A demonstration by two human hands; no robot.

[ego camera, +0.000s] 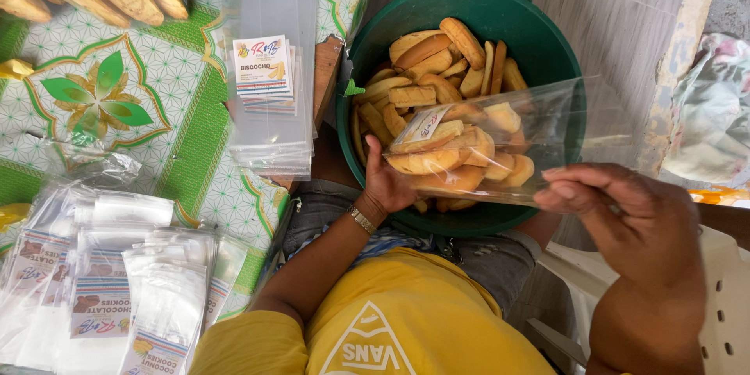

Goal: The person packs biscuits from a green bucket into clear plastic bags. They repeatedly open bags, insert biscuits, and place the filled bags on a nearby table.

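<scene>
Hands (388,185) gripping crinkly clear bag (500,141), oblong golden biscuits (437,160) inside

Golden-brown biscuits (437,70) fill a dark green tub (547,47), beside a white cloth (156,101) patterned with green leaves and stars, and the shirt (406,320) is yellow.

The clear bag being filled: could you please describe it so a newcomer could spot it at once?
Find the green tub of toasted bread slices at the person's knees. Above it, the left hand and right hand hold a clear bag on its side. Unlike the flat empty bags stacked on the table, it bulges with slices.
</scene>
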